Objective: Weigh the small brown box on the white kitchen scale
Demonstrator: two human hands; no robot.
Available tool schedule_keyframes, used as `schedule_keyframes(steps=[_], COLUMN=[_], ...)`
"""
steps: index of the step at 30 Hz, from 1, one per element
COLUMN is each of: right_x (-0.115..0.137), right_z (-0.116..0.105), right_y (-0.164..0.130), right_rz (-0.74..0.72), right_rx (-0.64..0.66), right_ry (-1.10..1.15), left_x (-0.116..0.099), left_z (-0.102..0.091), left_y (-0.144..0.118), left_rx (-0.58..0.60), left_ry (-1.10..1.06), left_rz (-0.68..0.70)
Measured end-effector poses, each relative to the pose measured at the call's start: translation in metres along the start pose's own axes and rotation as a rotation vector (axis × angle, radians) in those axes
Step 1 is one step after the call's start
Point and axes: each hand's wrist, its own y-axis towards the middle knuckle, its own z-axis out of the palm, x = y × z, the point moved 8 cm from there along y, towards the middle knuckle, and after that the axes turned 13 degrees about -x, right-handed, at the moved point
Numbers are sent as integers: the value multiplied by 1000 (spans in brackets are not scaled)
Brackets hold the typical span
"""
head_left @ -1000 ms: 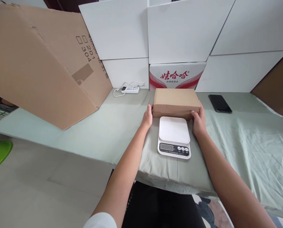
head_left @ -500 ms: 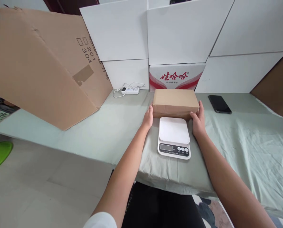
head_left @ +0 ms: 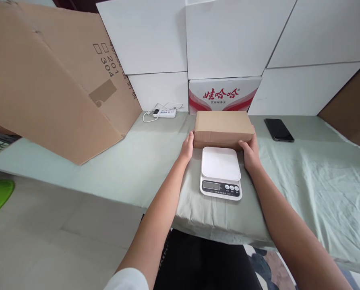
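Resting on the green cloth (head_left: 303, 173) just behind the white scale (head_left: 220, 172), the cardboard box (head_left: 222, 128) is gripped at both ends: left hand (head_left: 187, 148) and right hand (head_left: 250, 152), fingers wrapped around its sides. A black phone (head_left: 278, 129) is seen nearby, to the right.

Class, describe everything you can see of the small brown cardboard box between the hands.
The cardboard box is plain brown, low, rectangular and closed. It lies flat on the green cloth, just behind the white kitchen scale. The left hand touches its left end and the right hand grips its right near corner. No label is visible.
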Motion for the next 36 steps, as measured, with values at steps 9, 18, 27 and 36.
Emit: schedule_keyframes(steps=[9, 18, 27, 36], right_x=[30, 60, 46, 48], right_z=[6, -27, -55, -49], right_y=[-10, -57, -100, -96], right_rz=[-115, -152, -67, -103], right_rx=[8, -1, -89, -68], right_ry=[-26, -6, -20, -17], left_x=[-27, -73, -54, -49], left_z=[4, -13, -34, -32], left_y=[-6, -79, -137, -131], left_rx=[63, 71, 95, 53], left_ry=[-51, -87, -93, -101], left_rz=[89, 285, 183, 143])
